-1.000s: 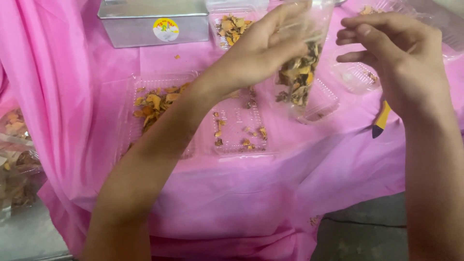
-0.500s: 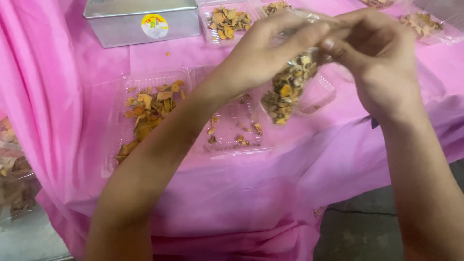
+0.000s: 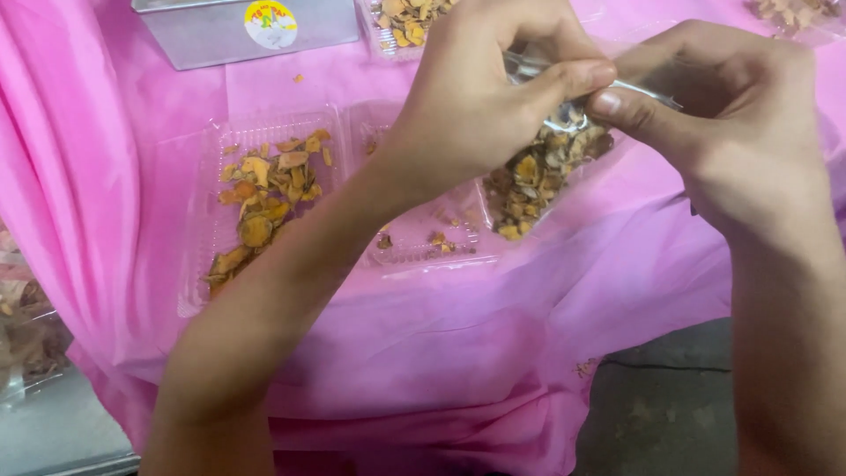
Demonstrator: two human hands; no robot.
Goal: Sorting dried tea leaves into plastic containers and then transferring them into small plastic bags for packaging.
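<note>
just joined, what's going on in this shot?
A person holds a small clear plastic bag of dried orange-brown chips above a pink-covered table. The left hand and right hand both pinch the bag's top edge, thumbs almost meeting. Below sits an open clear clamshell tray with more chips, and a grey metal box behind.

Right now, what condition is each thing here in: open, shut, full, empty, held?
Clear bag: held up off the table, part full of dried slices, top pinched between both hands.
Left hand: gripping the bag's top.
Right hand: pinching the bag's top.
Clear tray: open, holding slices.
Middle tray: open, nearly empty.
Metal box: lying on the pink cloth; lid cannot be told.
</note>
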